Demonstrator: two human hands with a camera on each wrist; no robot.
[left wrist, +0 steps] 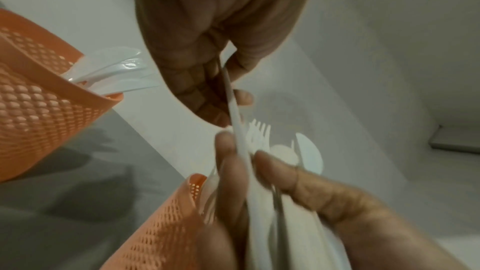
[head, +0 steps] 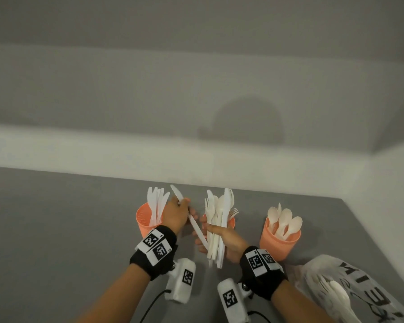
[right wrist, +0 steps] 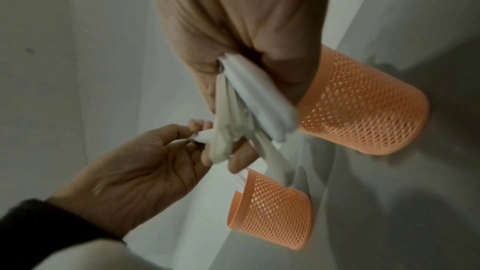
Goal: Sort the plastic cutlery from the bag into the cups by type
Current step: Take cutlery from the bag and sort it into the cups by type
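My left hand (head: 184, 209) pinches a single white knife (head: 197, 229), its blade tip pointing up beside the left orange cup (head: 144, 221), which holds several knives. The knife's handle end still lies against the mixed bundle of white cutlery (head: 219, 226) that my right hand (head: 214, 229) grips upright. In the left wrist view the knife (left wrist: 233, 110) runs between my left fingers (left wrist: 197, 89) and the bundle. Behind the bundle the middle cup (head: 231, 221) shows forks. The right cup (head: 280, 241) holds spoons.
The printed plastic bag (head: 350, 287) lies at the near right with more cutlery showing inside. All three cups stand on the grey table (head: 56, 229), close to a white wall (head: 103, 148). Open table surface lies to the left.
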